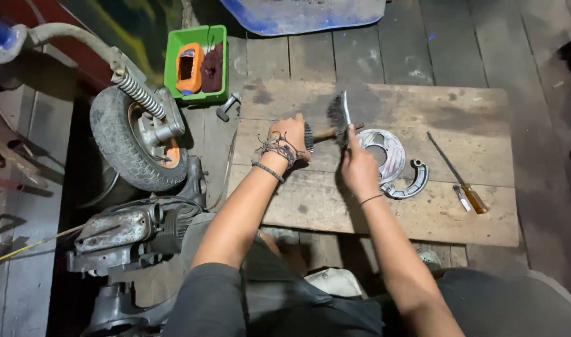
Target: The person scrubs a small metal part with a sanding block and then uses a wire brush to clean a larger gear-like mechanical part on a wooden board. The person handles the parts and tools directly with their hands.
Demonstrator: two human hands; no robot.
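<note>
My left hand (288, 138) grips a small dark ribbed round part (308, 138) over a wooden board (460, 118) on the plank floor. My right hand (359, 167) holds a wire brush (338, 114) with its bristles up beside that part; a short wooden stub (326, 132) shows between the two hands. Just right of my right hand lie a round metal brake plate (385, 148) and a curved brake shoe (415, 180). Cord bracelets wrap my left wrist.
A screwdriver with an amber handle (471, 197) lies at the board's right. A small scooter wheel (132, 140) and engine (129, 231) stand to the left. A green tub (195, 93) with an orange object sits behind; a small tool (227, 107) lies beside it.
</note>
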